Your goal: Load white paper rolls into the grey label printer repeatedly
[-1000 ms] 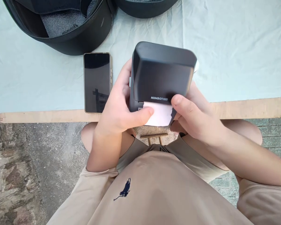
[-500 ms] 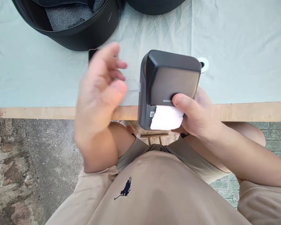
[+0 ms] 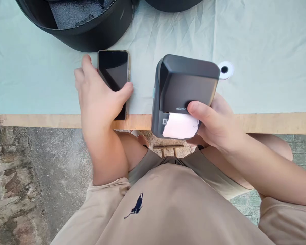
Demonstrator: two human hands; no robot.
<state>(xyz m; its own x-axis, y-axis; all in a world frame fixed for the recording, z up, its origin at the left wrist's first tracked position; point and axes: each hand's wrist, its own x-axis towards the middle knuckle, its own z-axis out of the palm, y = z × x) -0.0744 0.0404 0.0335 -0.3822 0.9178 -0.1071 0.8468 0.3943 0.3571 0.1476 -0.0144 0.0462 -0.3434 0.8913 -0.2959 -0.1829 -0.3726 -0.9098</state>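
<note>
My right hand (image 3: 216,127) grips a black handheld label printer (image 3: 190,85) over the table's front edge, thumb on its front face and the other fingers mostly hidden behind. From the printer's slot hangs a white label strip (image 3: 180,126) with a torn, uneven edge. My left hand (image 3: 98,93) is spread across a smartphone (image 3: 114,63) that lies dark-screened on the cloth. Its thumb is at the phone's right edge, while the fingers stretch out past the left edge, apart from it. Just right of the printer sits a white label roll (image 3: 229,72) with a black core.
A pale cloth (image 3: 265,68) covers the table, whose bare wooden edge (image 3: 40,120) runs in front of me. An unzipped black case (image 3: 91,35) with grey foam stands at the back left. Part of another black item (image 3: 174,6) shows at the top.
My left hand has swung left and down from the air onto the phone, its fingers spreading. The printer stays in my right hand, almost unmoved. More of the phone and label roll now shows.
</note>
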